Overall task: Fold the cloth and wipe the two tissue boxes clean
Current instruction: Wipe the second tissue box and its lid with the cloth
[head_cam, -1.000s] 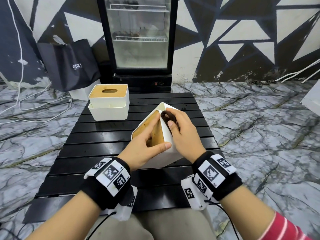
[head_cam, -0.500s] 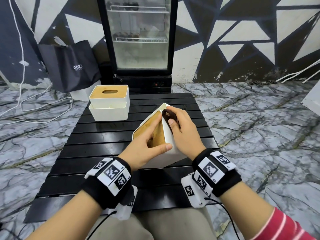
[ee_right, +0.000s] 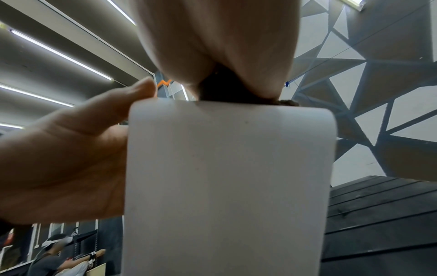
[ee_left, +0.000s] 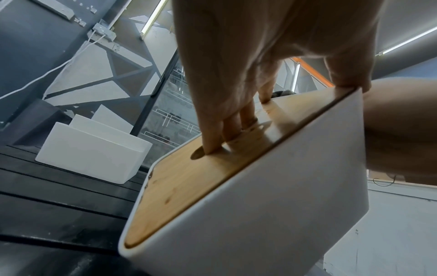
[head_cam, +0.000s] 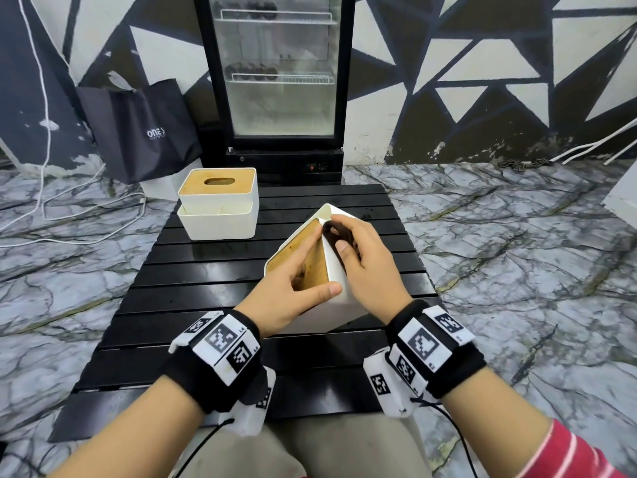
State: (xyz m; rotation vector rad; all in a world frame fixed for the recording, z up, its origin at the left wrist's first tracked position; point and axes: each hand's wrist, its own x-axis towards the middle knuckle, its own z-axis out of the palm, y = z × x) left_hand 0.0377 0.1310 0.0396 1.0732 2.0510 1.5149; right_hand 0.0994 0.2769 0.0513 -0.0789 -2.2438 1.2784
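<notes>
A white tissue box (head_cam: 336,288) with a wooden lid stands tipped up on the black slatted table (head_cam: 206,291), its lid facing left. My left hand (head_cam: 293,288) grips it, fingers in the lid slot (ee_left: 212,147) and thumb on the near white edge (ee_left: 350,85). My right hand (head_cam: 355,257) holds a dark brown cloth (head_cam: 332,232) pressed against the box's upper right white side (ee_right: 224,168); the cloth (ee_right: 222,87) shows only as a dark wad under the fingers. A second tissue box (head_cam: 219,201) sits upright at the table's far left.
A glass-door fridge (head_cam: 275,81) stands behind the table, with a black shopping bag (head_cam: 141,129) on the floor to its left. White cables (head_cam: 69,215) trail over the marble floor. Another person (ee_right: 54,259) is seated far off in the right wrist view.
The right hand has slid the cloth slightly up along the box's white side toward its top corner. The left hand's grip and the box's tilt look unchanged.
</notes>
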